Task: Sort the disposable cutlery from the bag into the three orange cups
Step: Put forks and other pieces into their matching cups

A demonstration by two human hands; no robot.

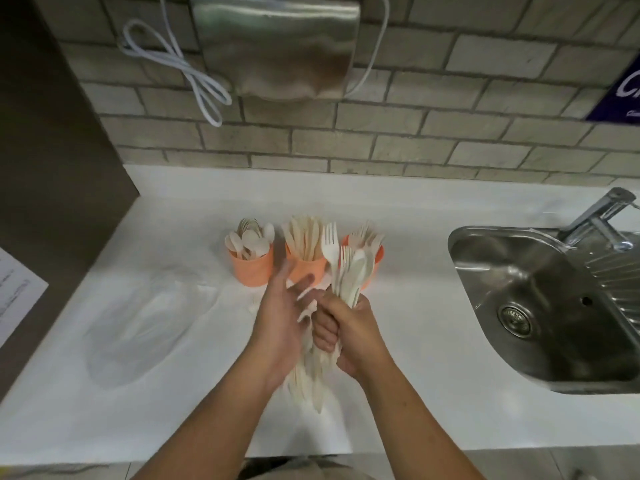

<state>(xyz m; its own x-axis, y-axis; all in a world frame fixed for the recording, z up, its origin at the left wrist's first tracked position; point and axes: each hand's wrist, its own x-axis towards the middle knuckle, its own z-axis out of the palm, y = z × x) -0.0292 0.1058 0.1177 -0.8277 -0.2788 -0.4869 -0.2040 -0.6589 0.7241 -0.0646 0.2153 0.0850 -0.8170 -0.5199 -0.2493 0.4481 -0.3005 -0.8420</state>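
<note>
Three orange cups stand in a row on the white counter: the left cup [252, 268] holds spoons, the middle cup [306, 268] holds knives, the right cup [375, 254] holds forks. My right hand [346, 336] grips a thick bundle of pale cutlery [349, 271], fork heads pointing up in front of the right cup and handles hanging below the fist. My left hand [282, 317] lies against the bundle's left side with its fingers spread and straight. The clear plastic bag [145, 317] lies flat to the left.
A steel sink [540, 306] with a tap [602, 213] is set into the counter at the right. A steel dispenser [277, 46] and a looped white cable [194, 74] hang on the brick wall. A sheet of paper [17, 289] lies at the far left.
</note>
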